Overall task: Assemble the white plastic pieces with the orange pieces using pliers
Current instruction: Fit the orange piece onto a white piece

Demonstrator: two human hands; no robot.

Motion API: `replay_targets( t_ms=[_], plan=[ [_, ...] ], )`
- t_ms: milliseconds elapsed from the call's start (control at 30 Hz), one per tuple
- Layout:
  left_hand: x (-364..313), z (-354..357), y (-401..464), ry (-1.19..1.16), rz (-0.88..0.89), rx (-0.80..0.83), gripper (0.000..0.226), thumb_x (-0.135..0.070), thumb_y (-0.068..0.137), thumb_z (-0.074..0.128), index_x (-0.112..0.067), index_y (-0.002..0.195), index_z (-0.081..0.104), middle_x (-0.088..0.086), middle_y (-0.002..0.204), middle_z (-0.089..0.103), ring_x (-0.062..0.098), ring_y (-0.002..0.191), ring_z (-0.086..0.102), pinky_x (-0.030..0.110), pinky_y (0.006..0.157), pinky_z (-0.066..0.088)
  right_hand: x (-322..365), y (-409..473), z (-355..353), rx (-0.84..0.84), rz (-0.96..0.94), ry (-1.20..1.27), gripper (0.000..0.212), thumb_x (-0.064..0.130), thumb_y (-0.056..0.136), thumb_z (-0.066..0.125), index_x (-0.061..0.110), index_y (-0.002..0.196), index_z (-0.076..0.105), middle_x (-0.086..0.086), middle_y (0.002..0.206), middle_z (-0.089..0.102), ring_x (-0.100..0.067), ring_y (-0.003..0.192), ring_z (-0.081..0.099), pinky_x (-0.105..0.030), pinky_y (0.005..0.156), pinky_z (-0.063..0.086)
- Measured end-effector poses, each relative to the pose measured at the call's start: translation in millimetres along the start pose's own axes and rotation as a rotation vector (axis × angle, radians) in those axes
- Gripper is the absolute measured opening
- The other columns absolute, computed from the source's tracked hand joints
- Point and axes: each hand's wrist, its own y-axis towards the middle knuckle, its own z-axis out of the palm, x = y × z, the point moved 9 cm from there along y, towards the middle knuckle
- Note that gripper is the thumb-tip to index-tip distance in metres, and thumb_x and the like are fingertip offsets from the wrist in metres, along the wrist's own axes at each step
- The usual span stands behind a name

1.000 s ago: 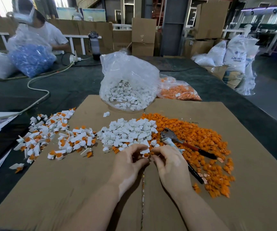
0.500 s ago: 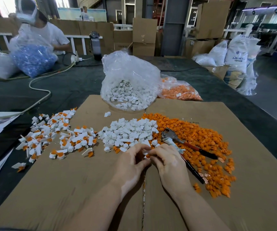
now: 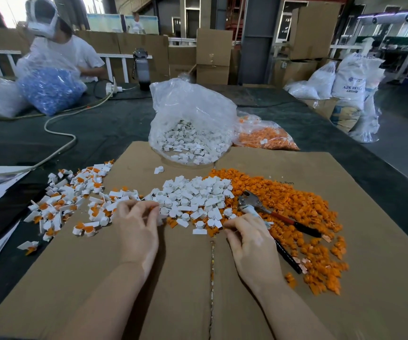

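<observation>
Left hand (image 3: 136, 229) has fingers curled, tips pinching something small at the edge of the white pieces (image 3: 193, 195); what it is can't be made out, too blurred. Right hand (image 3: 249, 239) also curled, thumb and forefinger tips close together near the front of the white heap; whether it holds a piece, can't tell. Hands are apart, both over the cardboard sheet (image 3: 173, 278).

White heap sits mid-sheet, touching the orange pieces (image 3: 296, 204) spread to its right. Pliers (image 3: 266, 209) lie on the orange heap, metal head toward the white pile, dark handles running back beside and partly under the right hand.

Left of the hands: scatter of joined white-and-orange parts (image 3: 75, 200), spilling off the sheet edge onto the dark table (image 3: 99, 133). Behind the heaps: clear bag of white pieces (image 3: 190, 123), w/ a bag of orange pieces (image 3: 264, 136) just to its right. A pale cable (image 3: 58, 133) snakes across the table. Far left, another person (image 3: 70, 52) w/ a bag of blue parts (image 3: 48, 89).
</observation>
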Motion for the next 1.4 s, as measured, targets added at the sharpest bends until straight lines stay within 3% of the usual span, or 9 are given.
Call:
replay_targets(
  t_ms=[100,233,400,500,667,900,1067,1233,1400],
  plan=[
    [13,-12,12,0.193,-0.017,-0.070,0.012,-0.015,0.087,0.062,-0.012,0.095,0.071,-0.002,0.101,0.038,0.022,0.114,0.034,0.028,0.097,0.031,0,0,1,-0.001,-0.004,-0.007,0.012,-0.002,0.075,0.073,0.008,0.081,0.070,0.000,0.080,0.065,-0.017,0.080,0.060,-0.014,0.082,0.034],
    [17,-16,15,0.393,-0.035,-0.102,0.018,-0.019,0.091,0.057,-0.018,0.101,0.072,0.007,0.114,0.047,0.028,0.116,0.032,0.040,0.102,0.029,0,0,1,0.003,-0.009,-0.018,0.013,-0.002,0.074,0.074,0.010,0.080,0.070,0.001,0.079,0.064,-0.016,0.080,0.060,-0.012,0.078,0.038],
    [6,-11,9,0.467,0.009,-0.072,0.019,-0.025,0.090,0.058,-0.028,0.106,0.068,0.003,0.121,0.045,0.025,0.118,0.027,0.046,0.097,0.025,-1,-1,6,0.036,-0.009,-0.053,0.017,-0.007,0.071,0.074,0.008,0.078,0.070,-0.001,0.078,0.064,-0.020,0.078,0.061,-0.025,0.070,0.049],
    [-15,5,1,0.355,0.172,0.018,0.015,-0.017,0.087,0.062,-0.020,0.099,0.070,0.000,0.107,0.049,0.020,0.109,0.032,0.037,0.095,0.029,-2,-1,7,0.043,0.005,-0.064,0.019,-0.010,0.072,0.071,0.008,0.079,0.070,-0.002,0.078,0.064,-0.021,0.078,0.060,-0.029,0.068,0.051],
    [-49,46,-24,0.230,0.395,0.278,0.014,-0.015,0.088,0.061,-0.017,0.099,0.070,-0.012,0.087,0.048,0.007,0.092,0.042,0.008,0.075,0.028,-4,-1,11,0.089,0.021,-0.090,0.016,-0.007,0.076,0.067,0.008,0.081,0.070,-0.003,0.081,0.064,-0.021,0.081,0.059,-0.031,0.072,0.051],
    [-50,80,-43,0.217,0.380,0.462,0.018,-0.028,0.083,0.067,-0.023,0.101,0.066,-0.014,0.089,0.044,0.008,0.095,0.046,0.015,0.078,0.035,-1,0,7,0.055,0.008,-0.099,0.018,-0.010,0.069,0.072,0.008,0.072,0.067,-0.003,0.072,0.061,-0.022,0.071,0.059,-0.032,0.061,0.052],
    [-47,78,-41,0.191,0.366,0.437,0.017,-0.024,0.084,0.067,-0.023,0.100,0.064,-0.014,0.092,0.044,0.007,0.093,0.049,0.005,0.072,0.033,-2,0,10,0.066,0.015,-0.116,0.017,-0.008,0.070,0.071,0.008,0.073,0.067,-0.003,0.074,0.062,-0.022,0.073,0.059,-0.033,0.064,0.053],
    [-47,77,-38,0.156,0.359,0.400,0.031,-0.010,0.091,0.056,-0.017,0.120,0.061,-0.011,0.102,0.040,0.006,0.096,0.048,0.005,0.081,0.029,1,-1,9,0.049,-0.013,-0.082,0.014,0.003,0.076,0.074,0.010,0.087,0.070,-0.002,0.081,0.064,-0.022,0.080,0.061,-0.032,0.070,0.053],
    [-44,79,-37,0.139,0.355,0.432,0.019,-0.011,0.088,0.061,-0.013,0.106,0.066,-0.011,0.094,0.044,-0.002,0.081,0.047,-0.001,0.074,0.034,10,-1,14,0.100,-0.070,-0.109,0.023,0.017,0.068,0.083,0.015,0.088,0.070,0.001,0.080,0.062,-0.019,0.075,0.061,-0.029,0.064,0.052]
  ],
)
